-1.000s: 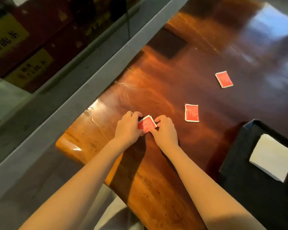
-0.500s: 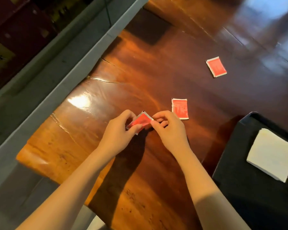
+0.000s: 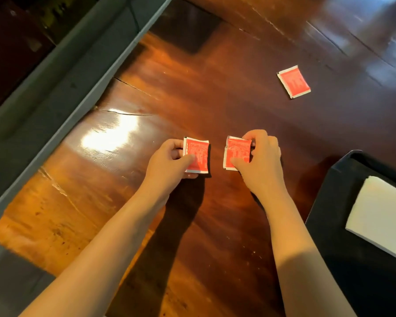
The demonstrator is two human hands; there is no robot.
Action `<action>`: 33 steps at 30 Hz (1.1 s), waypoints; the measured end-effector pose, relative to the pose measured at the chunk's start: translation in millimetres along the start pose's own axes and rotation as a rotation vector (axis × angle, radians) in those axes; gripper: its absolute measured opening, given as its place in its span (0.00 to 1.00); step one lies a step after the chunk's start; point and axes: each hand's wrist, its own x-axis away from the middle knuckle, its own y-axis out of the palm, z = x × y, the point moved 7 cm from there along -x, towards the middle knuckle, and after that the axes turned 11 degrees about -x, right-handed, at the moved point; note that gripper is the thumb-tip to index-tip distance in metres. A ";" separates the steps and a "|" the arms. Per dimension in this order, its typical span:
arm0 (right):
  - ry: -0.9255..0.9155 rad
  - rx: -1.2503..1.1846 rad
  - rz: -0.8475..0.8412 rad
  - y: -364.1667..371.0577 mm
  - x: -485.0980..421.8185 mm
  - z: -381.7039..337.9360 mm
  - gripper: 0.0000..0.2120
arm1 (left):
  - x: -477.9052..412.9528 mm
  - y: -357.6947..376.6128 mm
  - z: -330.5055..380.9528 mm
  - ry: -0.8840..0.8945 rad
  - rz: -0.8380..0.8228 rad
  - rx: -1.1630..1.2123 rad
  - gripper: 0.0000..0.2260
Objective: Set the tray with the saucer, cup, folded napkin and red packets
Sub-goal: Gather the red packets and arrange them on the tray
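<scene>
My left hand (image 3: 169, 163) pinches a red packet (image 3: 198, 153) by its left side, held just above the wooden table. My right hand (image 3: 260, 161) grips a second red packet (image 3: 237, 151) by its right edge, a short gap away from the first. A third red packet (image 3: 293, 81) lies flat on the table farther back to the right. The black tray (image 3: 334, 236) sits at the right edge, with a folded white napkin (image 3: 382, 216) lying in it. No saucer or cup shows in this view.
The glossy wooden table (image 3: 192, 92) has cracks near its left edge. A grey ledge (image 3: 62, 88) runs diagonally along the table's left side, with dark glass beyond it.
Both hands held one packet together. The right hand let go, moved right and took hold of the middle packet; the left hand kept the first one.
</scene>
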 end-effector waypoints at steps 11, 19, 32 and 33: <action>-0.061 -0.467 -0.096 -7.4 16.2 -19.8 0.23 | 9.2 22.2 25.8 0.060 -0.083 0.136 0.08; -0.160 -0.263 -0.140 -25.1 -4.4 -37.4 0.24 | 3.1 45.1 58.4 0.144 -0.087 0.264 0.04; 0.200 0.203 0.156 -88.7 -148.6 16.2 0.29 | -26.2 59.5 63.8 0.058 -0.031 0.219 0.07; 0.216 0.165 0.162 -87.8 -151.1 17.9 0.28 | -26.8 59.9 62.2 0.052 -0.027 0.215 0.07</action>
